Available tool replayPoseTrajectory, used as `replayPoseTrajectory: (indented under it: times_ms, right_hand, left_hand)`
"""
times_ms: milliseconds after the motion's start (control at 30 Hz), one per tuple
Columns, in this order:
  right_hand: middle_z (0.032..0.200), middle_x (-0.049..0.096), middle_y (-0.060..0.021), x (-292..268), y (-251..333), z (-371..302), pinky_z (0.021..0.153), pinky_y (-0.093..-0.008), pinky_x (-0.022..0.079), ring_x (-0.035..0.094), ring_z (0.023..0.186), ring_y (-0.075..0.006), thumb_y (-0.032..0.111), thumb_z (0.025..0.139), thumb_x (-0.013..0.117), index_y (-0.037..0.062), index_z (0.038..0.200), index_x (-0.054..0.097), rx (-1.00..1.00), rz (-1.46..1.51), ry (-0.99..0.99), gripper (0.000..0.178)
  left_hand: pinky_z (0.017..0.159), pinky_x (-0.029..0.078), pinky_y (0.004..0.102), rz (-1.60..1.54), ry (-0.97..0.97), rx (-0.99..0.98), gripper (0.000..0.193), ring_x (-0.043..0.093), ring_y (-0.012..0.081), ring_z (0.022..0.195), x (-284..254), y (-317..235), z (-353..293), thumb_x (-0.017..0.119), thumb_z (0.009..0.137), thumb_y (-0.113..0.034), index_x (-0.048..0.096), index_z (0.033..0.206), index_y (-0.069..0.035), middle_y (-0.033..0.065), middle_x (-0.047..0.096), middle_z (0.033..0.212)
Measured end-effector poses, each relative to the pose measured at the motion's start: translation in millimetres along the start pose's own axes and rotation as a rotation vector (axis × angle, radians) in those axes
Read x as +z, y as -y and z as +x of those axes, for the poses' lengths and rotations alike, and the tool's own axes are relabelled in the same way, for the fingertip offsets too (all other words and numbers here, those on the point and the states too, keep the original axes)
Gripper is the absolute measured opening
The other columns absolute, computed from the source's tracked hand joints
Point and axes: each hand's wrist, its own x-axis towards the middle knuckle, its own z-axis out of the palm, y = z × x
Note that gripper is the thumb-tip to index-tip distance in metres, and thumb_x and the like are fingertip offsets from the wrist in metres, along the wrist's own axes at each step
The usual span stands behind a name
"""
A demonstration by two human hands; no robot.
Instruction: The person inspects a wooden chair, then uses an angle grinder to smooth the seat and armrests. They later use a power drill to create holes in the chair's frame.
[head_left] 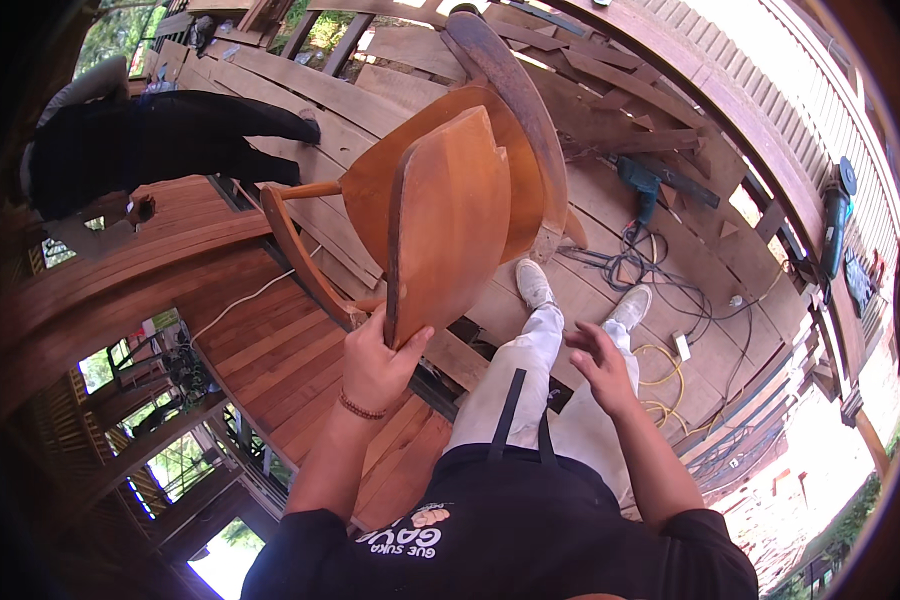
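Observation:
My left hand (378, 365) is closed on the near lower edge of a smooth orange-brown wooden panel (448, 220) with a stepped notch at its far edge. The panel is tilted up in front of a wooden chair (370, 165) of the same colour, which has a curved dark armrest-like piece (530, 110) and a curved rail on the left. Whether the panel is joined to the chair I cannot tell. My right hand (602, 368) hovers over my right leg, fingers apart and nothing in them.
A teal power drill (640, 188) and tangled cords (660, 275) lie on the plank floor to the right. Wood offcuts (620, 90) are heaped behind. An angle grinder (838, 220) rests on the right ledge. Another person in black trousers (170, 140) is at far left.

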Motion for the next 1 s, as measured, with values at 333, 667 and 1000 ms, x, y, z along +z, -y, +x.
replayPoseTrajectory:
  times_ms: [333,667,1000]
  right_hand:
    - [0.147,0.036,-0.0090,119,-11,45,0.105,-0.0573,0.038,0.032,0.140,-0.0282,0.076,0.086,0.052,0.0115,0.148,0.027,0.159,0.692,0.092,0.093]
    - [0.131,0.050,-0.0053,129,-43,52,0.098,-0.0509,0.046,0.048,0.125,-0.0228,0.060,0.096,0.050,0.0131,0.138,0.037,0.125,0.739,0.029,0.065]
    - [0.134,0.050,-0.0058,127,-43,53,0.095,-0.0480,0.048,0.049,0.124,-0.0221,0.062,0.096,0.047,0.0141,0.137,0.040,0.135,0.699,0.055,0.063]
  left_hand:
    - [0.087,0.056,0.0370,0.374,0.202,0.305,0.054,0.069,0.0334,0.103,10,30,-59,0.071,0.072,-0.002,0.062,0.125,-0.002,0.0191,0.068,0.116]
    - [0.098,0.051,0.0424,0.356,0.301,0.319,0.059,0.064,0.0336,0.114,8,57,-51,0.069,0.070,-0.001,0.058,0.128,0.002,0.0189,0.065,0.123]
    - [0.094,0.053,0.0389,0.409,0.289,0.332,0.064,0.066,0.0335,0.111,10,54,-51,0.084,0.067,-0.012,0.060,0.125,0.002,0.0189,0.067,0.120]
